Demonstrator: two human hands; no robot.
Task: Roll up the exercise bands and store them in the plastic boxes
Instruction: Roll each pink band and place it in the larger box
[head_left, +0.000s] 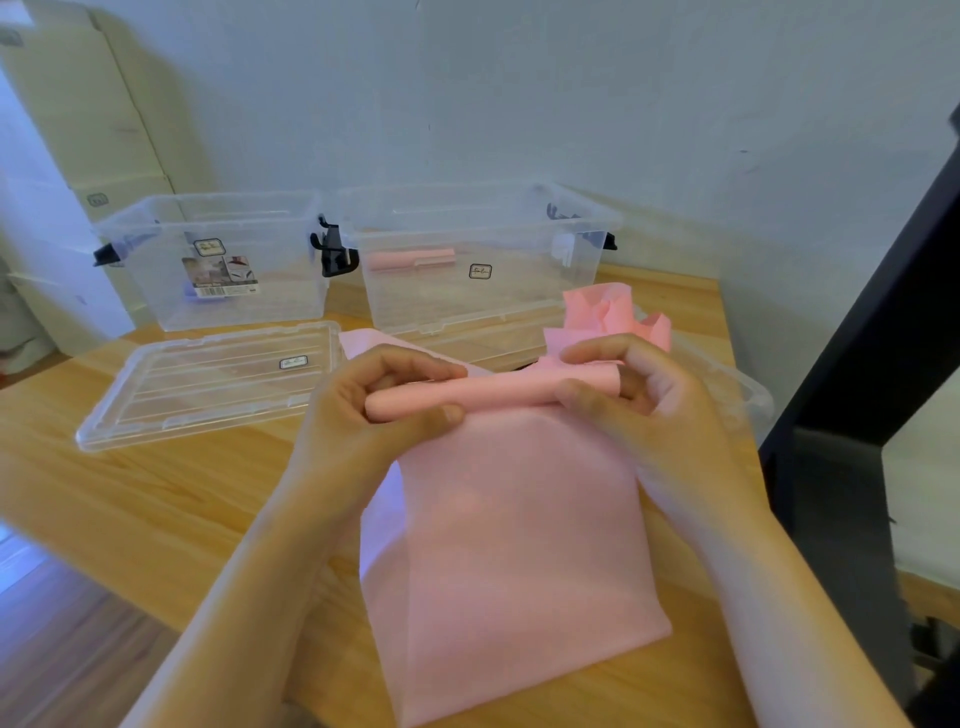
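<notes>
The pink exercise band (519, 545) trails flat over the table (156, 493), likely so it feeds evenly. The left hand (374, 410) and right hand (649, 400) curl their fingers (415, 370) round its rolled end, keeping it tight.

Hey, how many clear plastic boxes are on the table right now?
2. The left box stands at the back left of the table; the right box stands beside it, with a rolled pink band inside. No others show.
</notes>
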